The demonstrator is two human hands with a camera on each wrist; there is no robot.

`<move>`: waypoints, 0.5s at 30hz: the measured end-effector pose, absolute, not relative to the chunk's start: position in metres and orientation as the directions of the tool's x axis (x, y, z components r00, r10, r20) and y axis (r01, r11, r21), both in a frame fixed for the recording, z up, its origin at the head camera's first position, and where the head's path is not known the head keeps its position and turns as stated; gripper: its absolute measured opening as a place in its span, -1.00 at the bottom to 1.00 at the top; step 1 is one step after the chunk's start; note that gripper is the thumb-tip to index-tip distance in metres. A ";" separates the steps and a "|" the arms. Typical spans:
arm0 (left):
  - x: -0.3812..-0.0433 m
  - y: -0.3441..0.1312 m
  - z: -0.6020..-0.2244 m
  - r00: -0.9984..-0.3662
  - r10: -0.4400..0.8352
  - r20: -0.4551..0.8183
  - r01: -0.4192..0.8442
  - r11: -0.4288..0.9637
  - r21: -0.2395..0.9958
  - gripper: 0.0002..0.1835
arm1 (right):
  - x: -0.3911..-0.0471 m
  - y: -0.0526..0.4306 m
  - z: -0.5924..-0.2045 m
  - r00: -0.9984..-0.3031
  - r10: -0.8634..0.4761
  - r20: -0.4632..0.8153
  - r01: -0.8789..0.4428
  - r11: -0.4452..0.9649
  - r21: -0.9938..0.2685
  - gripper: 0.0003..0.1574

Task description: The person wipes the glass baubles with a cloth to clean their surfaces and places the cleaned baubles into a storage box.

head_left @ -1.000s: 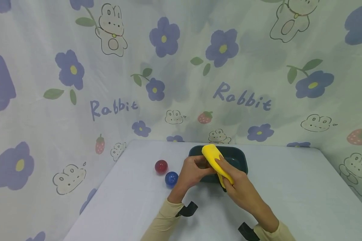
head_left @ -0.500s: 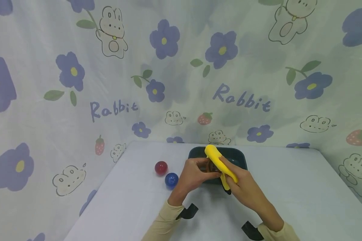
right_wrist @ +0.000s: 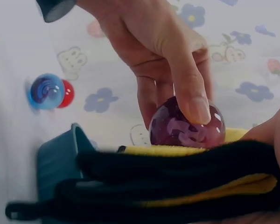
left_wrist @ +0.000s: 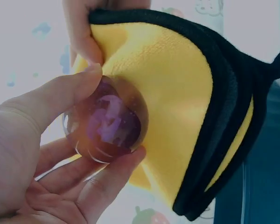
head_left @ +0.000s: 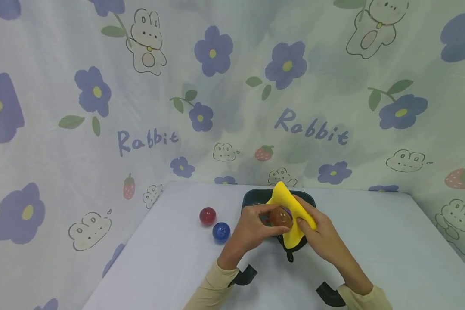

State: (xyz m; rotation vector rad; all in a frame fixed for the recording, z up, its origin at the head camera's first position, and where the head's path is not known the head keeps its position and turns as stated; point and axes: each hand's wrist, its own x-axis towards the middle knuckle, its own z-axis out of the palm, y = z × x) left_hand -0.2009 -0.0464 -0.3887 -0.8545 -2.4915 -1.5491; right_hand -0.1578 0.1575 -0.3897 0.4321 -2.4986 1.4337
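Observation:
Between thumb and fingertips, my left hand [head_left: 251, 226] holds a see-through glass ball [head_left: 281, 218] with a purple swirl inside, plain in the left wrist view. A folded yellow cloth [left_wrist: 172, 88] with black edging and a hanging loop is gripped by my right hand [head_left: 325, 232]. The ball lies against the yellow face of the cloth. Both are up over the near part of a dark teal tray [head_left: 252, 197]. In the right wrist view the cloth's black folded edges [right_wrist: 177, 175] cover the lower part of the ball.
Left of the tray, a red glass ball [head_left: 207, 216] and a blue glass ball [head_left: 221, 232] rest on the white table [head_left: 159, 258]. A patterned curtain [head_left: 232, 107] hangs behind the table and along its sides.
The cloth has turned and opened out, so its yellow face and hanging loop show. The ball, mostly hidden before, is now in plain sight. My right hand has shifted slightly right.

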 end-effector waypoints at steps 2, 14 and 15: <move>-0.200 -0.046 -0.388 -0.824 0.421 0.379 0.532 0.345 0.773 -0.38 | -0.158 0.160 -0.388 -0.937 -0.151 0.315 -0.349 0.470 -0.811 -0.34; -0.202 -0.049 -0.384 -0.792 0.410 0.451 0.569 0.229 0.790 -0.48 | -0.157 0.164 -0.386 -0.930 -0.237 0.281 -0.360 0.440 -0.823 -0.27; -0.203 -0.049 -0.384 -0.795 0.404 0.453 0.565 0.223 0.794 -0.48 | -0.157 0.163 -0.386 -0.929 -0.241 0.280 -0.361 0.435 -0.825 -0.26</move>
